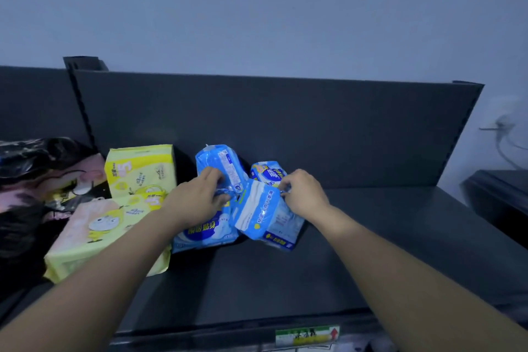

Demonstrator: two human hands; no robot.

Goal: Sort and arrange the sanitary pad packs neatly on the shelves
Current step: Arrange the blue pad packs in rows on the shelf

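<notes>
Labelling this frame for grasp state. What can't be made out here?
All in the head view:
- Left hand fingertips: curled among the blue packs, grip unclear.
- Right hand fingertips: hidden behind its knuckles.
- Yellow packs: the lower one partly covered by the left forearm.
- Shelf label: blurred, unreadable.
- Dark bags: cut by the left edge.

The right half of the dark shelf (400, 237) is left bare up to the back panel (257, 123). The middle is blocked by a cluster of blue packs (254, 208), the left by yellow packs (137, 177) and a black bag (31, 157).
</notes>
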